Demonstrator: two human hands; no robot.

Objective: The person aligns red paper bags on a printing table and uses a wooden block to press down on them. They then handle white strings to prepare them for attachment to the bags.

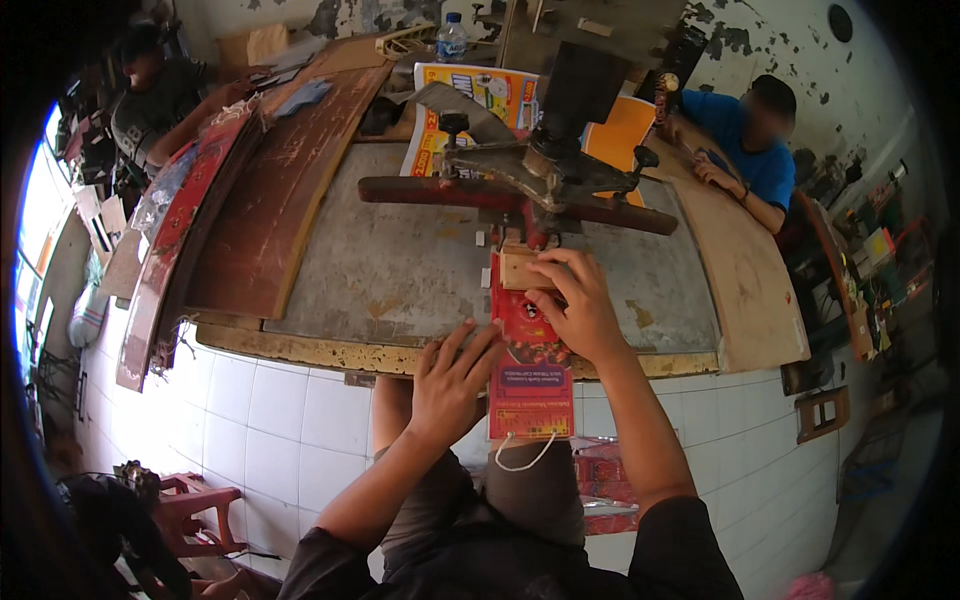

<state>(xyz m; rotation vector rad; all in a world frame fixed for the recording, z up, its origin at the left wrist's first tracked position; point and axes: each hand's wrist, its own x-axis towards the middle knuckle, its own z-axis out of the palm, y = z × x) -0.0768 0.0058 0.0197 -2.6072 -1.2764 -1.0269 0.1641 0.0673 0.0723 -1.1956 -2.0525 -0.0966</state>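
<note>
A red paper bag (530,385) with printed pictures and a white cord handle lies partly on the metal-topped table and hangs over its near edge toward my lap. Across the bag's far end rests a small wooden block (517,272). The curled fingers of my right hand (582,305) are at the block's right end, the thumb close to its near side. My left hand (455,380) is at the table edge, fingers stretched out and touching the bag's left side. Just beyond the block stands a hand press (530,200) with dark red cross arms.
A printed poster sheet (500,95) and an orange sheet (615,140) lie behind the press. Brown boards (290,180) flank the left. A water bottle (452,38) stands at the back. People sit at far left and right; a red stool (195,510) is lower left.
</note>
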